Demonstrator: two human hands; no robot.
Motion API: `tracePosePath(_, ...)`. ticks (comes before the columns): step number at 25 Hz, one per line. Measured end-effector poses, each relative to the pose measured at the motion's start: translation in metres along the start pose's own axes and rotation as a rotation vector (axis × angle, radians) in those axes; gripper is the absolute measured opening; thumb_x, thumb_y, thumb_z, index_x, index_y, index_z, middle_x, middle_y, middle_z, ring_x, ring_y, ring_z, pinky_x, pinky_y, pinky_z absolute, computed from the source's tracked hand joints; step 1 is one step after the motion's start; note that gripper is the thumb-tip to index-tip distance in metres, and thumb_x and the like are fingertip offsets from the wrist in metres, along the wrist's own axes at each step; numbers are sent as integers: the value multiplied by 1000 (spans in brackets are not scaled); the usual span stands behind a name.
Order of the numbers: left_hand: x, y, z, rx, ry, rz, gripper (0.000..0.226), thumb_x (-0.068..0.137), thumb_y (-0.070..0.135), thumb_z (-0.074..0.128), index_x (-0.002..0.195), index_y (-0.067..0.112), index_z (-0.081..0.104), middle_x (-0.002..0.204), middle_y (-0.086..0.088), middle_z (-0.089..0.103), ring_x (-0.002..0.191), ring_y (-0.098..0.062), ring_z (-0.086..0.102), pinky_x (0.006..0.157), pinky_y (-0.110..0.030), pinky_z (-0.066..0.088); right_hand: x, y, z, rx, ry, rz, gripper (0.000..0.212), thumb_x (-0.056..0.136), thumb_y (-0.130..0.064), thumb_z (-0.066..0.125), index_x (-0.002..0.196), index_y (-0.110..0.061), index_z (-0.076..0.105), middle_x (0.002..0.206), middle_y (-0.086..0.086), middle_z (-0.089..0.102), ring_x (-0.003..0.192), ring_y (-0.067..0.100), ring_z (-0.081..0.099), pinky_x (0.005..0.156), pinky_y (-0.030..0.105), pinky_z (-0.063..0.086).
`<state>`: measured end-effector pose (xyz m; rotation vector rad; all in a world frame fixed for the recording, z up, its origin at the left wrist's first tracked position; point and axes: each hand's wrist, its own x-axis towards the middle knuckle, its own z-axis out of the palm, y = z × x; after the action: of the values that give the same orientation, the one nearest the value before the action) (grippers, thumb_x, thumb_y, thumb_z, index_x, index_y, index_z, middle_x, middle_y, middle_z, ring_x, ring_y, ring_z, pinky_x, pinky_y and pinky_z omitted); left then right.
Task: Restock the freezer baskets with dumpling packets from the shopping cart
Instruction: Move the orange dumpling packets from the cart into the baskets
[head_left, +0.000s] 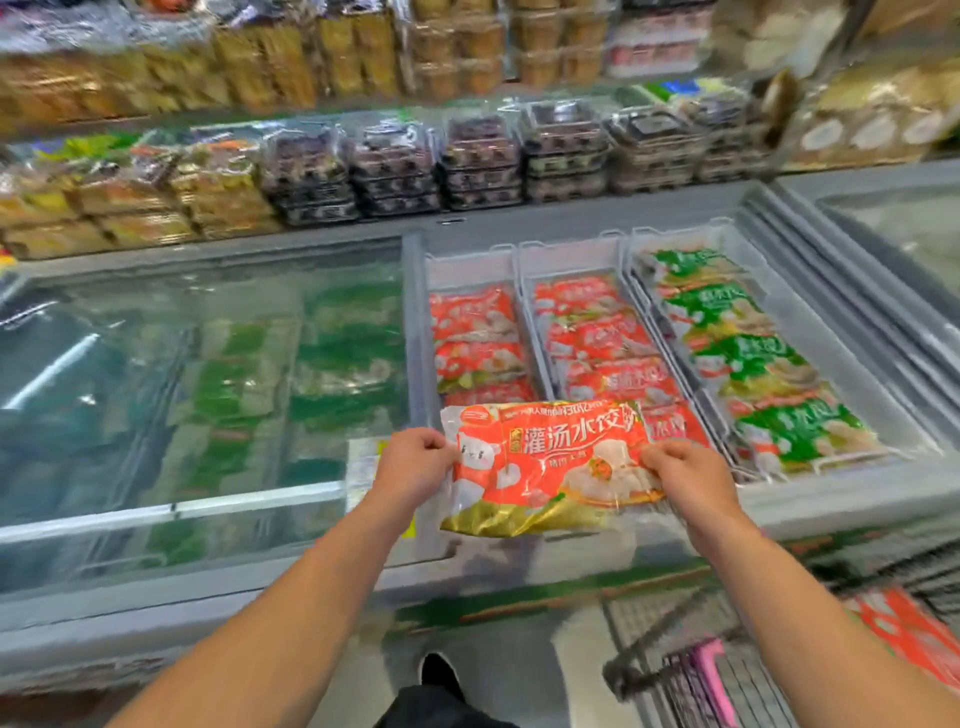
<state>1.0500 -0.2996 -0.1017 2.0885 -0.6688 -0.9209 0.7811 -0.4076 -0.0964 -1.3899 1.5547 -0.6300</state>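
Presently, a red dumpling packet (550, 467) is held flat between both hands above the near rim of the freezer (831, 499). Its left edge is pinched by the left hand (415, 462), and its right edge is gripped by the right hand (680, 475), fingers curled on it. Beyond it, two baskets (524, 260) are filled with red packets (478, 332), and a third basket is filled with green packets (748, 358). A shopping cart (727, 670) with more red packets is seen at lower right. Left of the baskets, the freezer is covered by a glass lid (197, 374).
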Motion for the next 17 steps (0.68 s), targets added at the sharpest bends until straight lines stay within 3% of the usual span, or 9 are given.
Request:
tracePosePath(5,55,2,-29,59,13,-23,31,78,12,67,49,15,57,51,-1,53,56,-22,51,57,-29,41,25,-44,47,-79,2,-40,16,88,-23,67,76,-14,73,76,1,67,71,10,57,59,20,39)
tracePosePath(9,84,14,-28,56,3,-39,28,81,11,63,54,14,56,53,-3,53,56,-20,50,54,-28,38,64,-57,63,-157,-33,-51,20,87,-25,67,72,-12,74,78,3,72,80,23,64,75,36,48)
tracePosePath(11,97,20,-20,23,10,-81,27,80,12,61,54,14,56,53,0,52,57,-18,49,53,-28,36,89,-60,68,-159,-37,-31,19,86,-25,68,71,-15,73,76,-1,71,80,22,64,74,37,48)
tracePosePath(13,114,28,-7,-50,33,-151,20,77,15,61,58,12,64,57,3,59,63,-18,56,59,-30,45,116,-66,74,-183,-55,-37,20,86,-24,68,67,-16,72,70,-3,69,75,20,62,66,32,44)
tracePosePath(15,131,38,13,-151,28,-215,13,76,18,64,66,15,70,72,5,70,78,-20,65,75,-35,54,147,-69,81,-243,-73,-60,20,85,-22,67,66,-16,71,68,-4,67,73,19,60,61,29,41)
tracePosePath(17,146,52,31,-194,30,-277,7,81,18,66,74,21,68,89,0,71,90,-22,65,86,-36,54,179,-69,90,-287,-109,-40,12,86,-20,66,77,-19,74,78,0,70,82,20,62,61,25,42)
